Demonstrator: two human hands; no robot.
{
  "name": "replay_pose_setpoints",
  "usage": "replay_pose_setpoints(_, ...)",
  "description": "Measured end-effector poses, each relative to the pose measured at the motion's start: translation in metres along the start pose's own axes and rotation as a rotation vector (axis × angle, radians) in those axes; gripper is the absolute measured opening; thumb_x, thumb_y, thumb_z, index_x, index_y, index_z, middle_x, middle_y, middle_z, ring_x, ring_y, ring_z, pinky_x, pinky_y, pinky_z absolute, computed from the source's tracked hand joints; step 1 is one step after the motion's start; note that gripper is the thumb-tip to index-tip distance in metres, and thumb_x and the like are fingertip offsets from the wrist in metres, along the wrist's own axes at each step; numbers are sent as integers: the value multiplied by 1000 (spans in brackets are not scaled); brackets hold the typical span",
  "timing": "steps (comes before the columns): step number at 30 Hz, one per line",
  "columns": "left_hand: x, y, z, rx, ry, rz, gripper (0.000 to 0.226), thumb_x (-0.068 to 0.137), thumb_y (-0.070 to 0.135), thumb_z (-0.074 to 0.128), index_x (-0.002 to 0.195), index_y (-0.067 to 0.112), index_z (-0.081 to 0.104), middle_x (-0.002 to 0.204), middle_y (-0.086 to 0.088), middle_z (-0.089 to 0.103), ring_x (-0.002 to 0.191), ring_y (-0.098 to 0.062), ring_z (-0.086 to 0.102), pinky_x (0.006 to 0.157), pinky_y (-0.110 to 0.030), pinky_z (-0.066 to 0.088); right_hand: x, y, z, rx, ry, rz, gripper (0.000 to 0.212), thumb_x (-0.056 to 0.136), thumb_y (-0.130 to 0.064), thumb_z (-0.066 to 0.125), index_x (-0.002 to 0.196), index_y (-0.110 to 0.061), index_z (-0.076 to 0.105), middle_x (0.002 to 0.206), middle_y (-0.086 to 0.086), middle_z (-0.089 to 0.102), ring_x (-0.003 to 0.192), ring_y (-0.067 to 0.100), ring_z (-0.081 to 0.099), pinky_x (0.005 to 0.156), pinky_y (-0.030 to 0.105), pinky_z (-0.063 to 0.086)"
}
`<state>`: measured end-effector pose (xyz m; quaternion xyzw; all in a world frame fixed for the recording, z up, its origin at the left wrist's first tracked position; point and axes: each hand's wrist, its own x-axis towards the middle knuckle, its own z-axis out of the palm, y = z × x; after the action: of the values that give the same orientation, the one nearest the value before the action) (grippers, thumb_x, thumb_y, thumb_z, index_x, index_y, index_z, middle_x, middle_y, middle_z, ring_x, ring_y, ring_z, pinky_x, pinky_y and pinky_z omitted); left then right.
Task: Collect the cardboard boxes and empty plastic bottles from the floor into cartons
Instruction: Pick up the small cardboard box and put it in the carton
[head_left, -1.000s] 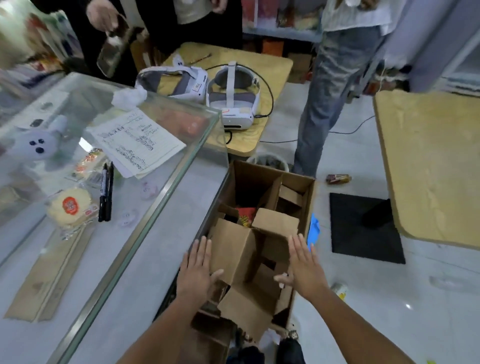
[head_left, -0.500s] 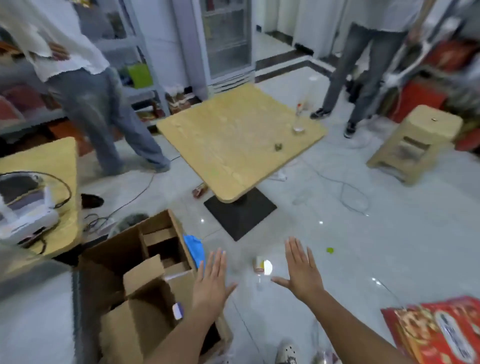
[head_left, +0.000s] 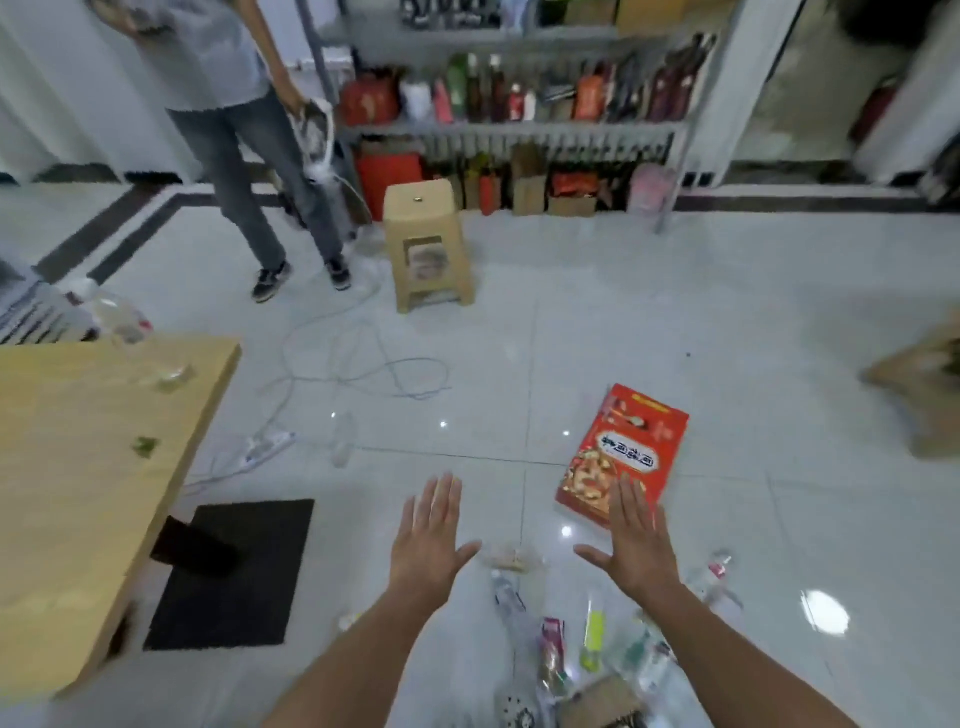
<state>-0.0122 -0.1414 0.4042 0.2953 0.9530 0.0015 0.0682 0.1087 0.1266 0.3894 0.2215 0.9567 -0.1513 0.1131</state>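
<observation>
Both hands (head_left: 524, 545) hover spread and empty. Red box (head_left: 621, 456) just beyond the right hand (head_left: 636, 545) looks light and stiff; I'd grip its long edges.

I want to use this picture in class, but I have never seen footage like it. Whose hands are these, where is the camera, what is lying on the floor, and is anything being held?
The camera sits on a person's head and looks forward and down, so the two bare arms reaching in from below are that person's own. The left hand and right hand are both open, fingers spread, holding nothing. On the white tiled floor lie a flat red box, several plastic bottles near the person's feet, and loose cables. A wooden table stands on the left, a plastic stool further back. Another person stands beyond.
</observation>
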Motion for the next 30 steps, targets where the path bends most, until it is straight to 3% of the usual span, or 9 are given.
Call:
replay_pose_setpoints(3,41,26,1,47,-10,151,75,96,61,2,153,12,-4,161,-1,-10,148,-18,-13,117,-36,-7,-20,43,5,35,41,162,103,81,-81,7,151,-7,-1,144,12,42,147,23,0,115,38,-4)
replay_pose_setpoints(6,74,52,2,82,-50,306,77,96,61,5,152,9,-2,161,-4,-7,148,-21,-13,117,-38,-7,-38,66,16,121,23,303,99,82,-79,5,149,-7,7,138,18,50,143,28,14,111,39,3)
replay_pose_setpoints(10,114,79,16,88,-74,475,77,96,60,5,152,9,-2,161,-4,-12,148,-20,-11,117,-38,-6,-55,86,33,128,74,458,101,82,-80,4,151,-7,-3,158,10,16,147,17,-11,112,39,0)
replay_pose_setpoints(12,135,87,34,77,-117,573,76,96,60,4,152,9,-3,161,-3,-13,148,-20,-11,117,-38,-5,-56,88,52,191,27,536,101,82,-79,4,152,-5,3,148,12,36,147,16,-14,115,37,-5)
replay_pose_setpoints(17,174,96,122,89,-193,723,80,94,62,11,153,9,0,161,-7,7,148,-21,-11,117,-39,-4,-39,101,126,253,32,698,99,83,-78,1,150,-6,10,158,10,15,147,16,-10,116,38,-5)
replay_pose_setpoints(21,188,113,217,100,-348,774,81,93,62,13,153,10,-2,144,-12,47,148,-26,11,115,-40,-1,-31,120,212,284,25,817,111,79,-80,-3,144,4,30,146,15,40,139,27,33,114,38,-1)
replay_pose_setpoints(25,208,145,347,161,-390,899,81,93,62,10,152,9,-2,153,-6,26,149,-24,-3,117,-39,-7,-48,149,340,328,13,942,118,74,-86,-3,143,3,33,148,13,34,145,23,14,111,35,-6)
replay_pose_setpoints(28,219,171,441,276,-340,940,88,86,68,-14,149,9,1,156,-6,18,146,-26,19,115,-38,-10,-55,164,450,429,-86,1010,104,80,-80,2,136,-1,37,137,18,52,133,26,29,111,42,6)
replay_pose_setpoints(30,226,193,499,314,-275,1029,102,65,72,-36,145,14,-14,155,-1,-12,149,-23,-1,113,-38,-12,-55,173,516,442,-86,1047,104,80,-80,1,138,-2,37,138,18,51,131,26,33,111,43,9)
